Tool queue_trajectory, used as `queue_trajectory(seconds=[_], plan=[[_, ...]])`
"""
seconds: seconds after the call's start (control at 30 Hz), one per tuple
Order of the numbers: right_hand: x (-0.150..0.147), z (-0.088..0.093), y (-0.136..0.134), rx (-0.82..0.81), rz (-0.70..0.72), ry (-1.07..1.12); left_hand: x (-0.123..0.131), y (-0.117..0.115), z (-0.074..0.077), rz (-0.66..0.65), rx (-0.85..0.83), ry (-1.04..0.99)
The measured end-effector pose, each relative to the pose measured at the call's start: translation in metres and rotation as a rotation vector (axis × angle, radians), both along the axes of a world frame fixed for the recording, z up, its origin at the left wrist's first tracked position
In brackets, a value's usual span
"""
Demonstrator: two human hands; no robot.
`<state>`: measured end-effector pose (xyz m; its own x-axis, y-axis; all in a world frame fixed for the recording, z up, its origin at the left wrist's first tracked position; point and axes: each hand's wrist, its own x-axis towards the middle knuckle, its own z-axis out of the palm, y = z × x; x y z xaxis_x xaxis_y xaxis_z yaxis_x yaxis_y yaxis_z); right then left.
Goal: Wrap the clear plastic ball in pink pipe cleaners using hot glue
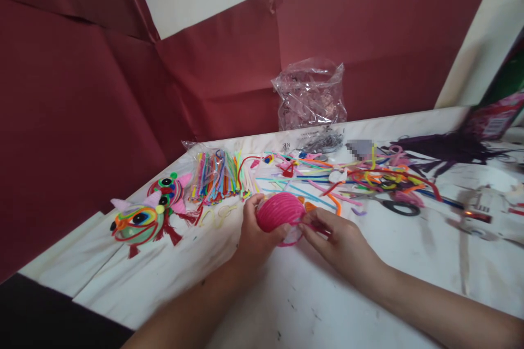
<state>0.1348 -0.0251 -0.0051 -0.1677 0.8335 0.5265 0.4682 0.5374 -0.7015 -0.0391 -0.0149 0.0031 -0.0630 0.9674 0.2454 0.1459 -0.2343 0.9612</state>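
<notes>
A round pink ball, wrapped in rows of pink cord, is held above the white table. My left hand grips it from the left, with the thumb across its lower front. At its right edge the fingers of my right hand are pinched together on a dark pink strand that is mostly hidden. Near the ball's underside a paler, see-through part shows. Small orange pieces are visible just behind the ball.
Two decorated animal-face balls with red tassels sit at the left. Behind my hands lie bundled pipe cleaners, loose colored strips, black-handled scissors and a clear plastic bag. A glue gun is on the white table at right.
</notes>
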Motion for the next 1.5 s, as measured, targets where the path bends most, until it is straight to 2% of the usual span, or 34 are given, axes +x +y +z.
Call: queue_trajectory(seconds=[0.2, 0.5, 0.83, 1.1, 1.5], plan=[[0.0000, 0.0041, 0.0006, -0.017, -0.009, 0.008, 0.0022, -0.0003, 0.0017, 0.004, -0.020, -0.020], [0.0015, 0.0036, 0.0029, -0.045, -0.023, 0.009, -0.0007, 0.0023, -0.0046, -0.029, -0.007, -0.011], [0.0029, 0.0019, 0.0036, -0.070, -0.016, -0.053, 0.0001, 0.0007, -0.0011, -0.022, -0.033, 0.024], [0.0005, 0.0058, 0.0010, -0.012, -0.004, 0.003, -0.0010, 0.0017, -0.0021, 0.008, -0.018, 0.003], [0.0043, 0.0003, 0.0039, -0.028, -0.013, -0.060, 0.0001, 0.0022, -0.0046, -0.060, -0.050, 0.007]])
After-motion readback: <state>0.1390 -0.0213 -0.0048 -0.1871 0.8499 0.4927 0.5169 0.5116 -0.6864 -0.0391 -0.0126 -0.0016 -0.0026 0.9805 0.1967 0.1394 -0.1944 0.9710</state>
